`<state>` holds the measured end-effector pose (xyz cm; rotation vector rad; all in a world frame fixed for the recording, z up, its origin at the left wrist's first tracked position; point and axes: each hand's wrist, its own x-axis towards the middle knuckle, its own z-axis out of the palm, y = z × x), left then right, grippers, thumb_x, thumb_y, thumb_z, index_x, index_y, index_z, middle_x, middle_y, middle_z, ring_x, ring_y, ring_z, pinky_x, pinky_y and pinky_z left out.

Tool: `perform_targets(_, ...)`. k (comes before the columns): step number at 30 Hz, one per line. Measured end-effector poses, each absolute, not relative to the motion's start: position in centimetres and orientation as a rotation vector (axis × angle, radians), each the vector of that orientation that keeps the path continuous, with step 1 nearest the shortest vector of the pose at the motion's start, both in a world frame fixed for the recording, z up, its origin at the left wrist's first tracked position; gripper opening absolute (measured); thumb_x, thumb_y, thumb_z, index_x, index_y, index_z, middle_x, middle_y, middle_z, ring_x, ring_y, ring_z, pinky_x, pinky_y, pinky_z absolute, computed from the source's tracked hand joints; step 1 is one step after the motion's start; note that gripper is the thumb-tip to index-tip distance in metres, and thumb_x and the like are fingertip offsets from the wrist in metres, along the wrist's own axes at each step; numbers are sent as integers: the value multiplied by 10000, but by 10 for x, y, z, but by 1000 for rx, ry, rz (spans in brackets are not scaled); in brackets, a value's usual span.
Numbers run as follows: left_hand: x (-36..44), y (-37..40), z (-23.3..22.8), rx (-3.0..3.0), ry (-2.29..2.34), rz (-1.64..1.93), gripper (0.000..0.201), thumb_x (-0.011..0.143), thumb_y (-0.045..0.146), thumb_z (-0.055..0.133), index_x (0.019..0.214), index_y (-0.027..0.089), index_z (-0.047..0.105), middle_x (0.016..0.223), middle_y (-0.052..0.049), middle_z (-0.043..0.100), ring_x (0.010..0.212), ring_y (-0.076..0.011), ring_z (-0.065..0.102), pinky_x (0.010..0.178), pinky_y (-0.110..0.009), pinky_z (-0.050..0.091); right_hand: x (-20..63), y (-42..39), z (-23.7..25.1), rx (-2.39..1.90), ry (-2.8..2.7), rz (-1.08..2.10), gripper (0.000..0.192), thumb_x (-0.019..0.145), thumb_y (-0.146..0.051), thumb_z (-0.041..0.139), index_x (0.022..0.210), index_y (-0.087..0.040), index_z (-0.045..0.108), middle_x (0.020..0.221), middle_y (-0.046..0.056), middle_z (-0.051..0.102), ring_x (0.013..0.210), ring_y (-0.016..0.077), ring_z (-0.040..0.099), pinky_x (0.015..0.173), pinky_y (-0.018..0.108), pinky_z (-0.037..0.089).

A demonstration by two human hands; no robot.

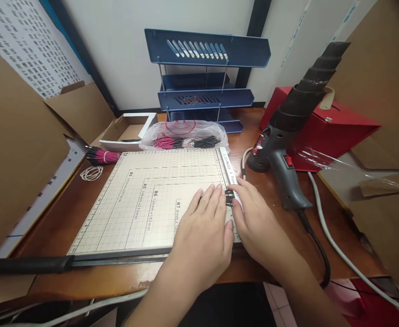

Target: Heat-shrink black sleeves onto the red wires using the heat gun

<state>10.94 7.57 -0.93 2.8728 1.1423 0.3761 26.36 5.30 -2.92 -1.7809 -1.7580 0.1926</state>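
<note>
A cream paper trimmer (152, 181) with printed size lines lies on the table, its black-handled blade arm (29, 265) along the near edge. My left hand (202, 231) rests flat on the board's right side, fingers stretched out together. Beneath its fingers lie thin black wires (229, 198), mostly covered by the hand. Their visible ends reach toward the white guide strip (227, 163) at the board's right edge. My right hand (259, 218) sits over that strip, fingers bent and thumb apart from them, with the tips beside the wire ends.
A heat gun (281, 136) stands at the right, before a red box (342, 113). Behind the trimmer are a plastic bag (199, 129) with pink and black wires, a small open box (127, 127) and blue trays (206, 50). A pink-black wire bundle (106, 156) lies left.
</note>
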Motion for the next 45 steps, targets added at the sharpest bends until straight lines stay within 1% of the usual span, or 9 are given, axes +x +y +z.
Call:
perform_targets(3, 107, 76, -9, 2856, 1135, 389, 568, 1069, 315, 274, 1549, 45, 413, 1633, -122, 379, 1532, -264, 332, 1281, -461, 276, 264, 54, -28, -1782, -1752, 235, 327, 1030, -263, 283, 1201, -191, 551, 1481, 114, 485, 1423, 262, 444, 1171, 545, 419)
perform_targets(7, 104, 74, -11, 2838, 1117, 404, 554, 1069, 327, 313, 1547, 67, 421, 1634, -102, 381, 1528, -234, 344, 1273, -431, 305, 266, 55, -26, -1758, -1790, 252, 371, 1017, -251, 285, 1306, -161, 498, 1536, 146, 437, 1448, 267, 419, 1172, 552, 418)
perform_targets(13, 105, 72, -10, 2859, 1153, 428, 557, 1065, 309, 309, 1531, 28, 426, 1616, -140, 399, 1518, -252, 362, 1243, -447, 360, 265, 53, -23, -1769, -1765, 330, 300, 1025, -258, 277, 1115, -173, 550, 1548, 136, 420, 1450, 287, 412, 1165, 581, 409)
perform_targets(18, 111, 68, -11, 2884, 1179, 466, 540, 1057, 278, 302, 1507, 28, 467, 1599, -143, 427, 1502, -265, 390, 1232, -462, 383, 264, 54, -24, -1762, -1741, 269, 292, 1019, -246, 319, 1125, -169, 580, 1510, 162, 455, 1405, 307, 467, 1116, 586, 453)
perform_targets(22, 121, 61, -16, 2852, 1327, 536, 544, 1039, 227, 275, 1476, -8, 496, 1570, -188, 452, 1474, -310, 429, 1191, -497, 434, 264, 53, -24, -1707, -1715, 132, 280, 1008, -249, 388, 1154, -164, 611, 1413, 163, 539, 1325, 294, 551, 1057, 532, 525)
perform_targets(28, 127, 58, -18, 2877, 1332, 588, 550, 1024, 224, 286, 1457, -27, 513, 1549, -203, 474, 1455, -324, 455, 1183, -508, 443, 263, 51, -25, -1690, -1737, 41, 267, 998, -214, 429, 1031, -184, 692, 1369, 124, 593, 1248, 269, 615, 972, 457, 583)
perform_targets(35, 125, 64, -15, 2865, 1247, 515, 564, 995, 205, 304, 1480, -18, 486, 1578, -195, 435, 1487, -302, 407, 1227, -489, 382, 260, 50, -21, -1732, -1726, 138, 278, 1008, -222, 386, 956, -182, 656, 1409, 106, 570, 1295, 268, 568, 1097, 514, 500)
perform_targets(39, 125, 64, -15, 2851, 1236, 491, 570, 1012, 224, 281, 1499, -11, 463, 1589, -183, 422, 1501, -286, 385, 1236, -474, 368, 261, 49, -18, -1766, -1727, 199, 278, 968, -184, 364, 1072, -186, 623, 1449, 118, 522, 1340, 285, 522, 1136, 566, 448)
perform_targets(45, 121, 59, -15, 2812, 1338, 621, 569, 1019, 271, 331, 1525, 35, 439, 1622, -127, 385, 1530, -276, 337, 1238, -492, 356, 263, 46, -20, -1763, -1738, 207, 309, 937, -186, 380, 1161, -179, 592, 1437, 123, 513, 1363, 281, 491, 1154, 554, 430)
